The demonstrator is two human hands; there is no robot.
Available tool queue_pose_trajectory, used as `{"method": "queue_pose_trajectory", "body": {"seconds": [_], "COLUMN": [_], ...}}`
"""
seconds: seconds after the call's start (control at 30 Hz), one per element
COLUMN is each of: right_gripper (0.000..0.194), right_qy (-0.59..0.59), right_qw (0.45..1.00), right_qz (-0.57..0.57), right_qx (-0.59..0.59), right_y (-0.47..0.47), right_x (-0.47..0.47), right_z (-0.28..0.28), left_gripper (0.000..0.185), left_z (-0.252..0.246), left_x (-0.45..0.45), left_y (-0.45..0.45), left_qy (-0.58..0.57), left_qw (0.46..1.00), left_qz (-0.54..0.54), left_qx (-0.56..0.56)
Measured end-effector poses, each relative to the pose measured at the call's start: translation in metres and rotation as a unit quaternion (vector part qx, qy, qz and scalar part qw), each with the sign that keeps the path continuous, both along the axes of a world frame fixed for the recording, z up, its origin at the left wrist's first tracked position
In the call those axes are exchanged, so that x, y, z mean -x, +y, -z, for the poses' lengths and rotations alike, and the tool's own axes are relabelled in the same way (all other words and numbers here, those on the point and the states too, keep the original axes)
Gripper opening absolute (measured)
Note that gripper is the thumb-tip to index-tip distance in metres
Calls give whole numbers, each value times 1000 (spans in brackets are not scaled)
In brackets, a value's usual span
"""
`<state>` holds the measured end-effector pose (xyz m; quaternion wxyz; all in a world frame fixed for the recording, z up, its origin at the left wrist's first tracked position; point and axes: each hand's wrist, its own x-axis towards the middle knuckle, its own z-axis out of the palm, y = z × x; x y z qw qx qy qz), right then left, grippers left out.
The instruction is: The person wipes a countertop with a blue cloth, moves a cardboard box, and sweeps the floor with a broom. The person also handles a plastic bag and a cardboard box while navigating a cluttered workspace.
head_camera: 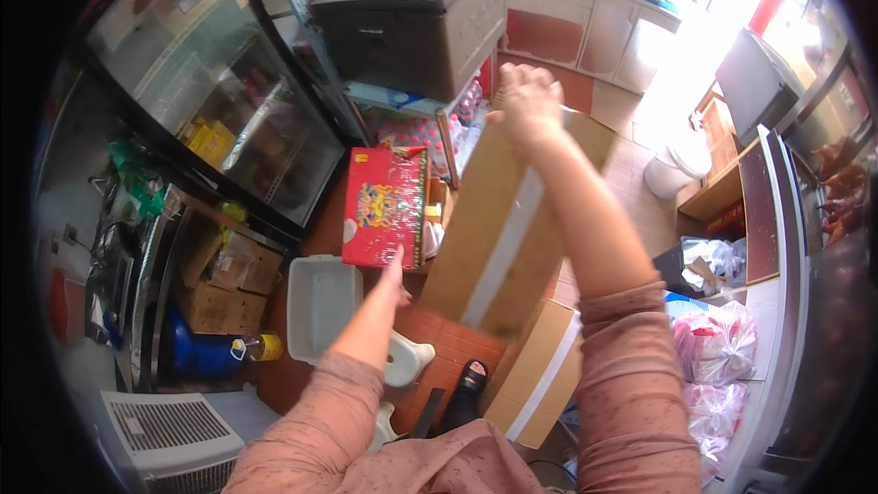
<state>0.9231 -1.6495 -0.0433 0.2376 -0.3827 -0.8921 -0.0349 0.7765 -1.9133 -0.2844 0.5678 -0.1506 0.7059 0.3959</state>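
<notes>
A large cardboard box (490, 240), its seam closed with pale tape, is tilted in front of me. My right hand (531, 99) is at its far edge, fingers curled; the box blurs slightly there. At the box's near left corner is my left hand (396, 281), fingers extended towards a red printed carton (384, 209); whether it touches the big box cannot be told. Another taped cardboard box (538, 374) stands lower, by my foot.
A grey plastic tub (325, 309) and a white stool (406, 358) stand on the tiled floor at left. Glass-door fridge (226, 96) and dark chest (411, 27) lie beyond. A white bucket (679, 165) and bagged goods (717, 343) are at right.
</notes>
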Motion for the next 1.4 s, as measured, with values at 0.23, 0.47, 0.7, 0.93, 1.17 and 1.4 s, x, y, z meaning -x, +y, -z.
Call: {"method": "queue_pose_trajectory", "body": {"seconds": [0.23, 0.47, 0.7, 0.93, 1.17, 1.4], "right_gripper": [75, 58, 29, 30, 31, 33], "right_qy": [-23, -272, 109, 249, 395, 454], "right_qw": [961, 750, 605, 515, 356, 346], "right_qz": [-57, 182, 623, 660, 730, 718], "right_qx": [269, 575, 484, 487, 430, 399], "right_y": [-137, -353, -497, -618, -694, -767], "right_x": [-77, -320, -388, -253, -196, -184], "right_z": [224, 236, 158, 172, 178, 232], "left_gripper": [80, 49, 37, 12, 31, 33], "left_z": [-22, 68, 141, 60, -27, -53], "left_x": [25, 33, 87, 54, -117, -233], "left_y": [-3, -164, -168, 93, 138, 52], "left_qy": [547, 195, 60, 134, 109, 101], "left_qw": [799, 807, 717, 703, 663, 492], "left_qz": [245, 535, 692, 699, 733, 855], "left_qx": [-44, 158, 56, -19, -103, -128]}}
